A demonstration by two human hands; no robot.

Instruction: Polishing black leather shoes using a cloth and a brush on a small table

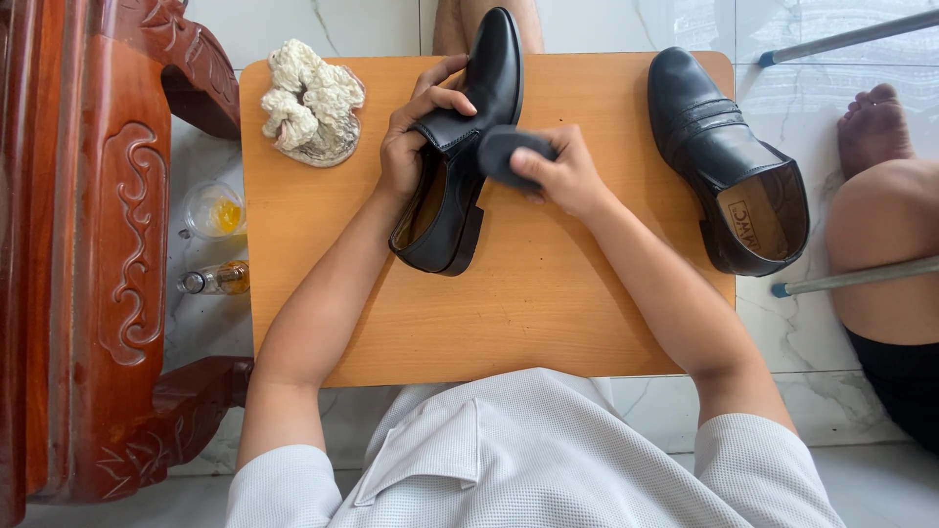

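From the head camera, looking straight down: my left hand [416, 137] grips a black leather shoe [460, 147] at its collar, thumb and fingers clamped around the opening. The shoe lies tipped on its side on the wooden board [528, 293], toe pointing away from me. That grip looks meant to keep it steady and turn its flank up toward the other hand.

My right hand [567, 176] pinches a dark pad [509, 152], fingers closed tight on it, and presses it against the shoe's upper just beside the left hand.

Taking the held shoe as my landmark: the second black shoe [729, 166] stands upright well to its right, near the board's edge, opening facing me, parked clear of the hands. To its left, at the board's far corner, sits a crumpled whitish cloth [308, 98], within reach.

The board is a plain orange-brown tabletop, low over a white marble-look tiled floor [841, 391]. Left of the shoe, off the board, a small bottle [215, 281] and a clear cup with something yellow [215, 210] rest on the floor beside carved red wooden furniture [88, 244]. Far right, another person's bare foot [872, 127] and leg show by grey metal bars [851, 277].
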